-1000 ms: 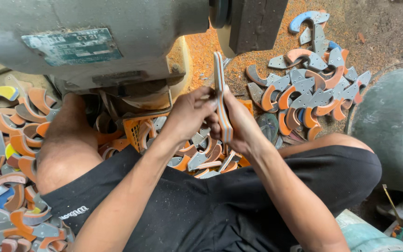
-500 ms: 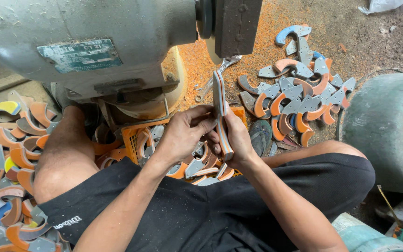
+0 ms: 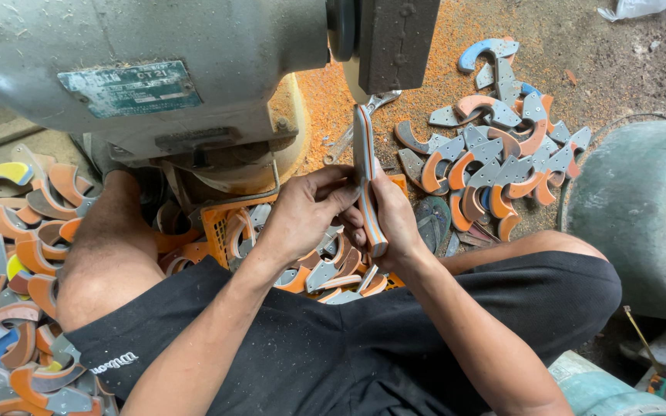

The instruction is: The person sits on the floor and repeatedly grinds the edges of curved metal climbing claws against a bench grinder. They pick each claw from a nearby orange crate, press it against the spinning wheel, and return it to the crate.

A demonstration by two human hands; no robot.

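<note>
Both hands hold one curved, layered grey-and-orange piece edge-up, its top end just under the dark grinding wheel guard of a big grey bench grinder. My left hand grips its left side, fingers pinched near the middle. My right hand wraps the lower end from the right. Below the hands an orange crate holds several similar curved pieces.
A pile of grey-and-orange curved pieces lies on the dusty ground at the right, another pile at the left. A wrench lies in orange dust behind the piece. A grey-green drum stands at right.
The view has shifted so the hands and the piece sit lower and further from the pile; the grip on the piece stays the same, its top end now nearer the wheel guard.
</note>
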